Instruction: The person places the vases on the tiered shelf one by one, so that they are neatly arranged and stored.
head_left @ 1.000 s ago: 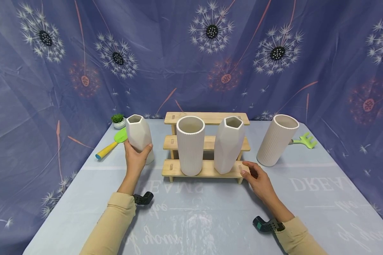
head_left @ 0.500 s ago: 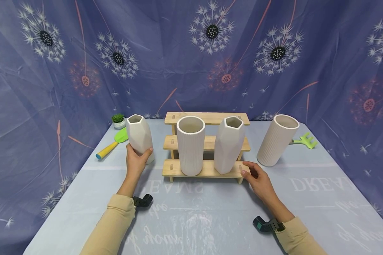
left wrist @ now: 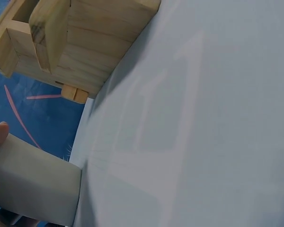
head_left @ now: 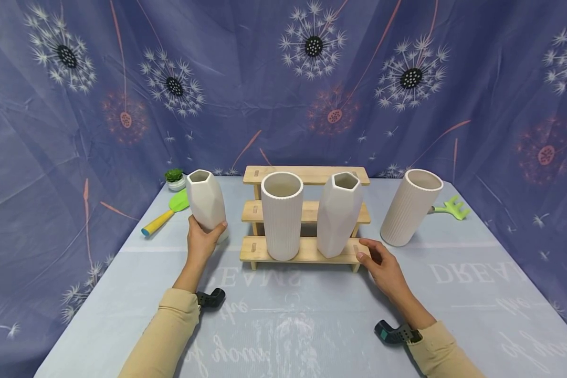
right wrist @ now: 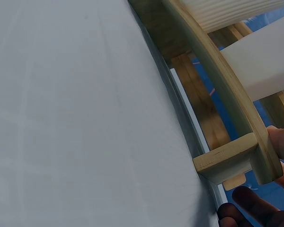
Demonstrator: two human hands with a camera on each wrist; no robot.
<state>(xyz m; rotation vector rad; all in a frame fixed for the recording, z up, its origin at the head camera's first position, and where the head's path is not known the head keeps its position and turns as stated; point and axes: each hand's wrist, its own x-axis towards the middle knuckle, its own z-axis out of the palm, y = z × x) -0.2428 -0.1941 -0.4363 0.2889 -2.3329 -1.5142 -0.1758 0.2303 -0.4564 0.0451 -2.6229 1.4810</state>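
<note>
On the left of the head view, my left hand (head_left: pixel 200 241) grips the lower part of a white faceted vase (head_left: pixel 205 202), thumb on its near side. The vase stands upright on the table, its base (left wrist: pixel 42 189) by the cloth in the left wrist view. My right hand (head_left: pixel 380 265) holds the right end of the lowest step of a wooden three-step stand (head_left: pixel 307 176). The right wrist view has the thumb (right wrist: pixel 280 142) on the board's end and dark fingers below. A ribbed round vase (head_left: pixel 283 220) and another faceted vase (head_left: pixel 339 218) stand on that lowest step.
Right of the stand is a second ribbed vase (head_left: pixel 408 210), with a green hand rake (head_left: pixel 453 208) behind it. A trowel with a yellow handle (head_left: pixel 158 223) and a small potted succulent (head_left: pixel 175 179) lie at the back left. A blue dandelion-print curtain (head_left: pixel 245 84) hangs behind.
My left hand has shifted slightly down and to the right on the faceted vase, which stays in place. The right hand and the stand have not moved.
</note>
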